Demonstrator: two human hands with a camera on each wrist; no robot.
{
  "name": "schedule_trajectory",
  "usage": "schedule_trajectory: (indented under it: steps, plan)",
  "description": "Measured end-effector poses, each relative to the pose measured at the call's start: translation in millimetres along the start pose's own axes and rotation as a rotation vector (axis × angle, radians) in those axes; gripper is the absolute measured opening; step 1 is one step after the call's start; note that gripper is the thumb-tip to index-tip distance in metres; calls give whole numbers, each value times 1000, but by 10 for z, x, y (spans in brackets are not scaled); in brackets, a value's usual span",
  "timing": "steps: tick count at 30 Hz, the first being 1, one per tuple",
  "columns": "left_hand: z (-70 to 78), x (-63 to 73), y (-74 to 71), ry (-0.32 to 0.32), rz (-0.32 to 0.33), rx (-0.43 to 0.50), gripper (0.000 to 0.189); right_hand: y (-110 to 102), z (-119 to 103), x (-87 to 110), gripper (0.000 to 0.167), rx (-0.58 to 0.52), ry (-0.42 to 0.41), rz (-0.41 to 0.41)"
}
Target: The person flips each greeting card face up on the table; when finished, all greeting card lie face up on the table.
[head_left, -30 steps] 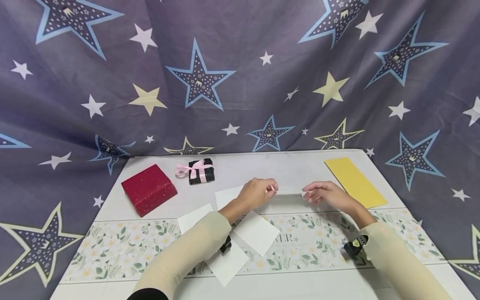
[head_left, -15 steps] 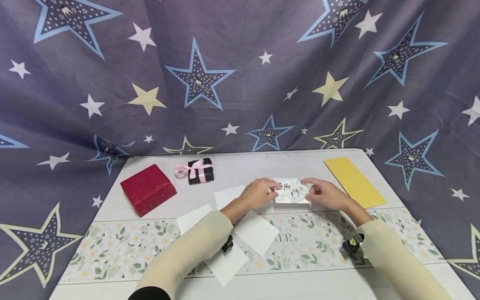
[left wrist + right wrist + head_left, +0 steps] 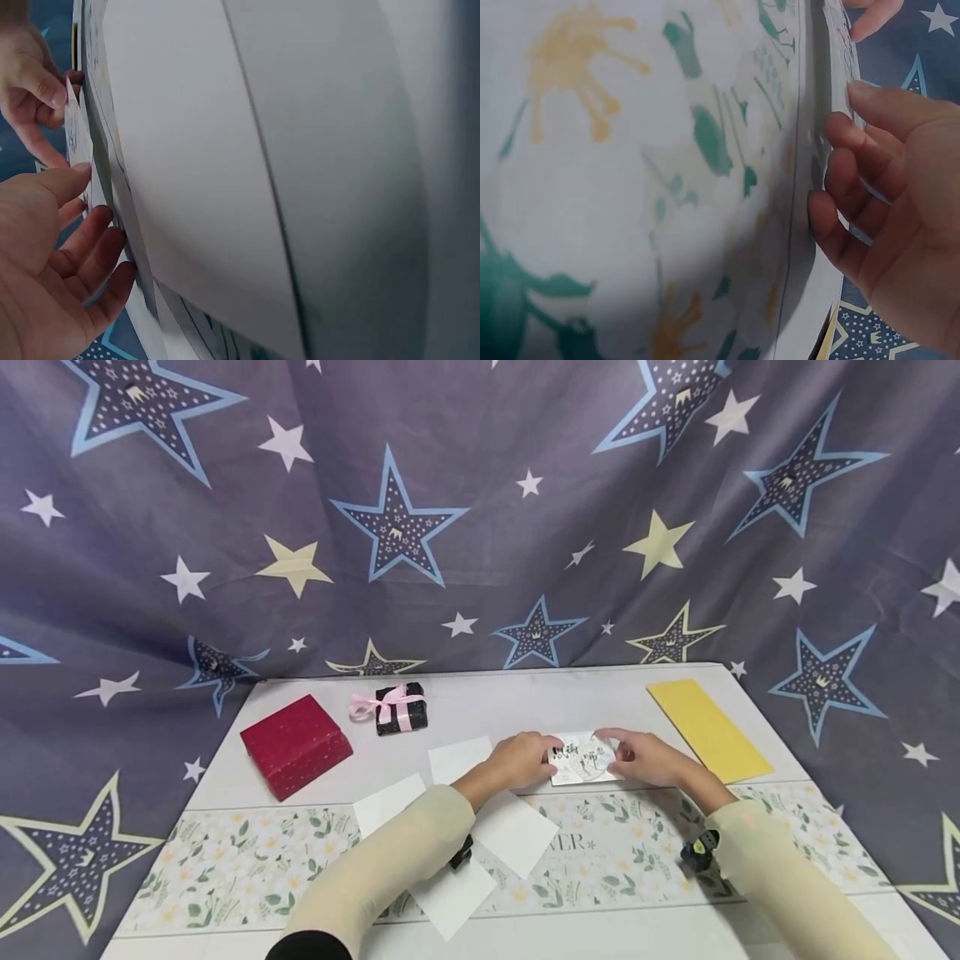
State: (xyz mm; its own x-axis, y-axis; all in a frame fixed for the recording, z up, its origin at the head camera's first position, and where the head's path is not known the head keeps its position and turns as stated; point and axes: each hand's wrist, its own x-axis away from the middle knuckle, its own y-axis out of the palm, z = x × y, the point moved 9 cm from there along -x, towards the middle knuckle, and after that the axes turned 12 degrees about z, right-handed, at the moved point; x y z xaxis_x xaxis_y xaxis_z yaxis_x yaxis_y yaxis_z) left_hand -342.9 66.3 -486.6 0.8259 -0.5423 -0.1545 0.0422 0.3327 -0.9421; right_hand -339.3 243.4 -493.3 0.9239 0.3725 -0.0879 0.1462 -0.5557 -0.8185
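Observation:
A small white card (image 3: 581, 770) with black brush-style writing on its upward face spans the gap between both hands over the table. My left hand (image 3: 521, 760) pinches its left edge; in the left wrist view the thumb of that left hand (image 3: 52, 255) lies on the printed face, with other fingers behind. At the opposite edge my right hand (image 3: 647, 758) pinches it between thumb and fingers. The right wrist view has the right hand (image 3: 904, 180) gripping the card, seen nearly edge-on. Several blank white cards (image 3: 517, 835) lie near and partly under the left forearm.
A dark red box (image 3: 295, 743) stands at the table's left. Behind the blank cards sits a small black gift box (image 3: 390, 720) tied with pink ribbon. A yellow paper envelope (image 3: 708, 731) lies at the right. A floral band (image 3: 247, 868) crosses the table, and a star-patterned curtain (image 3: 480, 527) hangs behind.
The card, nearly edge-on one second ago, has tilted so its written face shows. Both hands have since brought it slightly lower in the head view. The other things have stayed in place.

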Motion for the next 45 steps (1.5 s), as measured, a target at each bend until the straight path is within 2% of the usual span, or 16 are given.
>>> schedule_trajectory:
  steps: [6,16,22,33,39,45]
  plan:
    - [43,6,77,-7,-26,-30,49,73,41,46,63,12,5,-43]
    - [43,-73,60,-23,-19,-72,48,25,52,-51,61,40,45,-41]
    - [56,-96,66,-12,-36,-92,48,24,68,-68,61,46,89,-63]
    - [47,-66,139,-26,-59,-154,47,96,85,-85,62,128,76,-82]
    - [46,-47,93,-10,-56,-135,45,81,66,-77,66,84,78,-81]
    - [-37,38,-83,-12,-43,-59,41,-9,-45,-19,71,29,53,-31]
